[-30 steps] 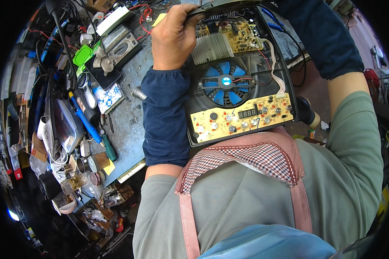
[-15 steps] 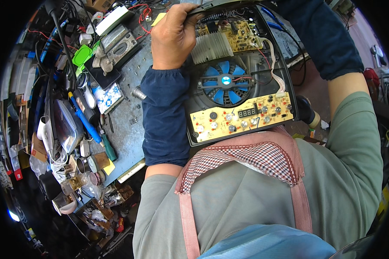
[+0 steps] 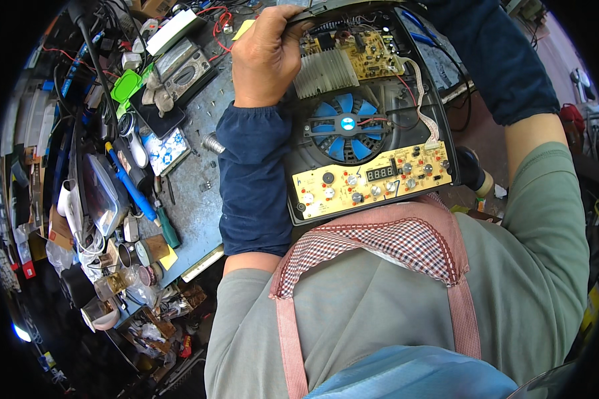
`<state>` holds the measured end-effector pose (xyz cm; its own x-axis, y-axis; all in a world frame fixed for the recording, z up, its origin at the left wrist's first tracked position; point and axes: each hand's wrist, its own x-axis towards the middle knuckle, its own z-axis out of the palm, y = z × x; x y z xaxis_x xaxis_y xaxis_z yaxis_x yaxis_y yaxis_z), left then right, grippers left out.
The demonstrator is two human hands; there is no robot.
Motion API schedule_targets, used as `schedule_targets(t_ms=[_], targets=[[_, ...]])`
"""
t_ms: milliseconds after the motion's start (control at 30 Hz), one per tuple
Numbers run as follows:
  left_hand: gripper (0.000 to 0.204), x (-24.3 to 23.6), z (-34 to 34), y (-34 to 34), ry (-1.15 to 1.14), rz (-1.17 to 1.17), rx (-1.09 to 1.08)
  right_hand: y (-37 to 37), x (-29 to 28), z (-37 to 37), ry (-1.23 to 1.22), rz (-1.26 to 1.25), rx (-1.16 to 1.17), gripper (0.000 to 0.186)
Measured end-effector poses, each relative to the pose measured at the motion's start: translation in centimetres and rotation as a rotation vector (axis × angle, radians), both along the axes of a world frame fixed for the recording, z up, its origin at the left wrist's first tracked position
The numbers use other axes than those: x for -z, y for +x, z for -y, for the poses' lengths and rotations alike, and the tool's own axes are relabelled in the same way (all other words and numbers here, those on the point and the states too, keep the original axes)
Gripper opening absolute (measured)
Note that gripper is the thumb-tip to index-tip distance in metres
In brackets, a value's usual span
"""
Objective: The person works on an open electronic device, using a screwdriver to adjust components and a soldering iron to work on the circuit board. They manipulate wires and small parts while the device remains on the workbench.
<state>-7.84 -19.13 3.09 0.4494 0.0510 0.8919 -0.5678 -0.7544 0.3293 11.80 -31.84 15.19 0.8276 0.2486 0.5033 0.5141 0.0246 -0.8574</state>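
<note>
Just past my apron [image 3: 379, 219], at 12 o'clock, lay the open housing [image 3: 399, 143], board [image 3: 373, 183] at its 6, fan [image 3: 348, 124] central. At its 11, my left hand [image 3: 266, 60] clamped its edge; right fingers, out of view, I couldn't tell. Seemingly I was steadying; next needed firm grip.

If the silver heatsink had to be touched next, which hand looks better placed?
Probably left: the left hand is close beside the heatsink, though it grips the far edge of the black casing. The right hand is out of view; its navy sleeve reaches the picture's top edge.
</note>
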Motion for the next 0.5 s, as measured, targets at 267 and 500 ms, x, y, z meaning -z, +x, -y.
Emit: schedule_targets(t_ms=[267,500], targets=[[0.020,0.0,0.0,0.1,0.004,0.012,0.002,-0.9,-0.5,0.6,0.022,0.007,0.088,0.055],[0.020,0.1,0.0,0.3,-0.014,0.005,0.021,-0.4,-0.8,0.9,0.029,0.043,0.041,0.058]])
